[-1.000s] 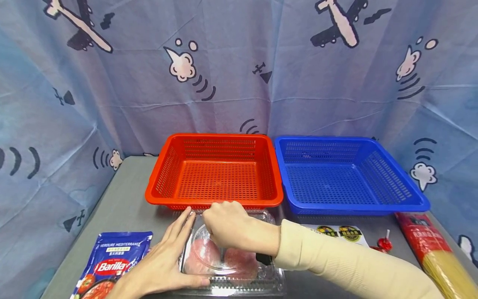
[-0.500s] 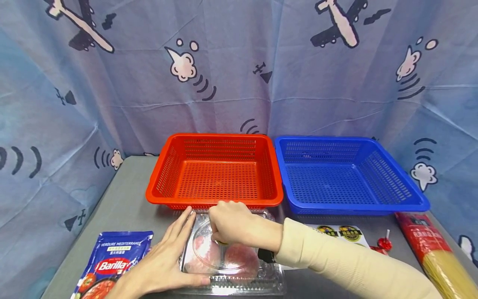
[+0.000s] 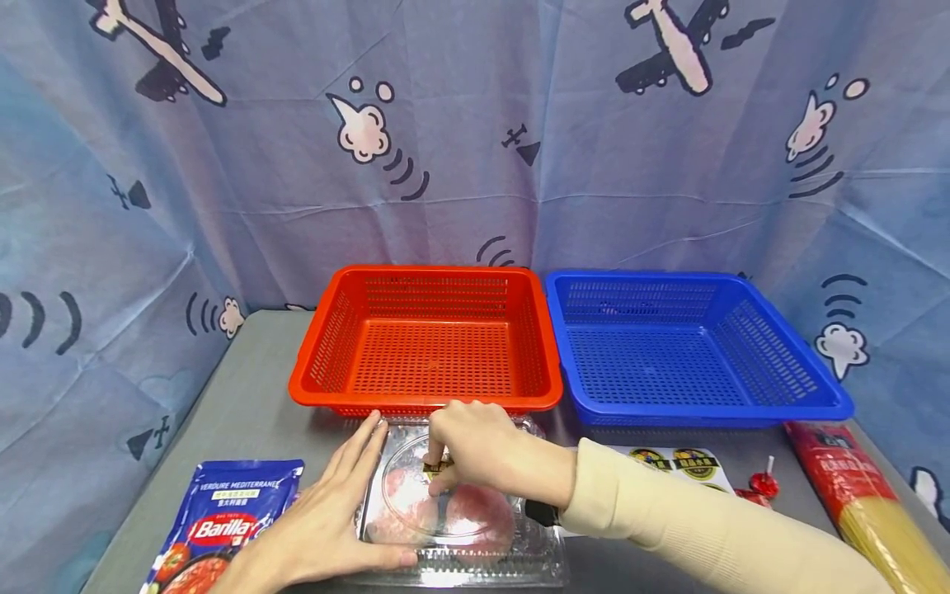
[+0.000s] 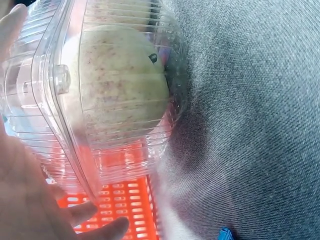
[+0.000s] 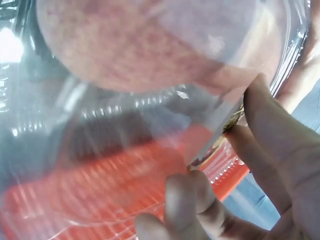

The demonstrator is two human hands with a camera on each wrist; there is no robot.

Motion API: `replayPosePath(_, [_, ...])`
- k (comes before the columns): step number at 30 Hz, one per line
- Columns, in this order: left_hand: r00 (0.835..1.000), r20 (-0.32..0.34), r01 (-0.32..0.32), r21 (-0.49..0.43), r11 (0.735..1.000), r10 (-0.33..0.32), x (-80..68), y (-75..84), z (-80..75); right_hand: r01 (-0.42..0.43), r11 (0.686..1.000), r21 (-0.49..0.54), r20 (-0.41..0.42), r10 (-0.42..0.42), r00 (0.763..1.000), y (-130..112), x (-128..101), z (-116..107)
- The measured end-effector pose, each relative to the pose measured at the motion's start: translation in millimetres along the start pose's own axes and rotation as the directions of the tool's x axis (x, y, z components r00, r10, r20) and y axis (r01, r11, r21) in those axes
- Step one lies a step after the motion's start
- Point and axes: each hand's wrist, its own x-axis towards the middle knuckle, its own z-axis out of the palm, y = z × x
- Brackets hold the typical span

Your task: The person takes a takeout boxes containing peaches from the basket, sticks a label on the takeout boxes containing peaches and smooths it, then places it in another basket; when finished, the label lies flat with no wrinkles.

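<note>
The right hand [image 3: 475, 450] has its grip pinched on a small dark sticker [image 3: 436, 467] atop the lid of a clear clamshell box [image 3: 460, 553], while the left hand [image 3: 326, 516] lies flat and released, fingers straight, pressing the box's left edge. The box is ribbed, transparent plastic with round pinkish, speckled fruit inside. It sits on the grey desk [image 3: 252, 412] just before the red basket [image 3: 426, 342], beside a Barilla sauce pouch [image 3: 223, 516].
</note>
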Motion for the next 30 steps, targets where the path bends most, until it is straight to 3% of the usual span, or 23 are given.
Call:
replayPosePath(9, [1.000,-0.012,0.001,0.010,1.000,-0.001,0.1,-0.3,-0.3,-0.017,1.000,-0.009,-0.029,0.017,0.999,5.1,-5.7,-0.7])
replayPosePath(20, [1.000,-0.019,-0.007,0.015,1.000,0.007,-1.2,-0.1,-0.8,-0.093,0.996,-0.007,0.001,0.093,0.996,10.7,-8.8,-2.3])
replayPosePath(30, [1.000,-0.001,0.019,0.003,1.000,-0.019,0.0,0.3,-1.2,-0.109,0.992,0.056,-0.004,0.109,0.994,19.8,-13.1,-5.1])
